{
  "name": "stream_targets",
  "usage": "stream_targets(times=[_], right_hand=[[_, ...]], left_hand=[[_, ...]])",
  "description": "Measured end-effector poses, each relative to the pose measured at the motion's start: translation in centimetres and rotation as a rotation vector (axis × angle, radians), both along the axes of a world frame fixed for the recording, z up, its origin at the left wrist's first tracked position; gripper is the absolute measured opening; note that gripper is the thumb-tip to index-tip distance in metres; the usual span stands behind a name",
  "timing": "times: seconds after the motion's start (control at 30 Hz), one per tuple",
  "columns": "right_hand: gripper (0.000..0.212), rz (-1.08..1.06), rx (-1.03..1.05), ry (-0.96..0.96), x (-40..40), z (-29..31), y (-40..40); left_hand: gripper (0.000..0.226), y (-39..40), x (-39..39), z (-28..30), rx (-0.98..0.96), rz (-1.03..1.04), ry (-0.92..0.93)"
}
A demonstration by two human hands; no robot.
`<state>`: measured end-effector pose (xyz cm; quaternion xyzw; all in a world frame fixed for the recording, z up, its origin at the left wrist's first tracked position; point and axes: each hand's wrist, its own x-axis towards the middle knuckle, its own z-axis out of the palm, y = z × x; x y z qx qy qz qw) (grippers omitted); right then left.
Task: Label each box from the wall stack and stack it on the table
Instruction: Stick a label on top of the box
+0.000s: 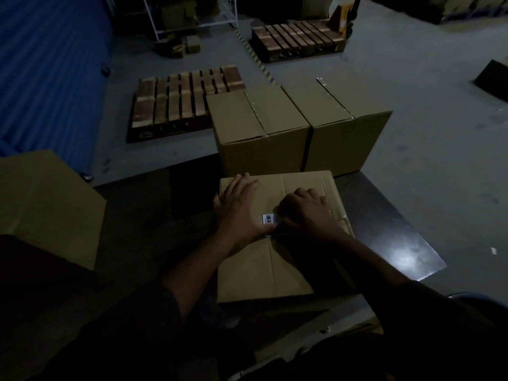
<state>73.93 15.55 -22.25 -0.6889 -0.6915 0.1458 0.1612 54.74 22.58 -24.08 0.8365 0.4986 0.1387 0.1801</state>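
1. The box [277, 237] being labelled sits on the near part of the dark table [384, 215], right in front of the person, just this side of two taped boxes [264, 130] standing side by side at the table's far edge.
2. The left hand [239, 210] lies flat on the box top, fingers spread and pressing down. The right hand [305, 210] is curled, knuckles up, fingertips down on the cardboard at the right end of a small barcode label [268, 218], which sits on the box's top seam; whether it pinches the label's edge or only rubs it flat, I cannot tell.
3. I'd judge the box stiff corrugated cardboard, dry and not slippery, its flaps creased but holding shape. Weight is hard to call. Best taken with a hand on each opposite side, low down, not by the top flaps.
4. The label looks thin and flimsy, needing firm smoothing.
5. The table top is smooth and glossy, throwing back a bright patch of light on the right, so a box should slide easily.
6. Around it: a dim warehouse, grey concrete floor, a wooden pallet [181, 105] at far left, another further back, a blue corrugated wall on the left, and another large carton [46, 204] near left.
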Motion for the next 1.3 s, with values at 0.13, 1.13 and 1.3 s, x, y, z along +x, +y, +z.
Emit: stream_targets(times=[0.13, 1.13, 1.3], right_hand=[[0.050, 0.002, -0.016, 0.097, -0.3, 0.4, -0.1], [0.023, -0.032, -0.030, 0.125, -0.4, -0.2, 0.9], [0.022, 0.011, 0.015, 0.100, -0.5, -0.6, 0.6]], left_hand=[[0.115, -0.1, 0.0, 0.0, 0.002, -0.004, 0.000], [0.112, -0.1, 0.1, 0.3, 0.005, -0.021, -0.049], [0.116, -0.2, 0.1, 0.4, -0.003, -0.022, -0.046]])
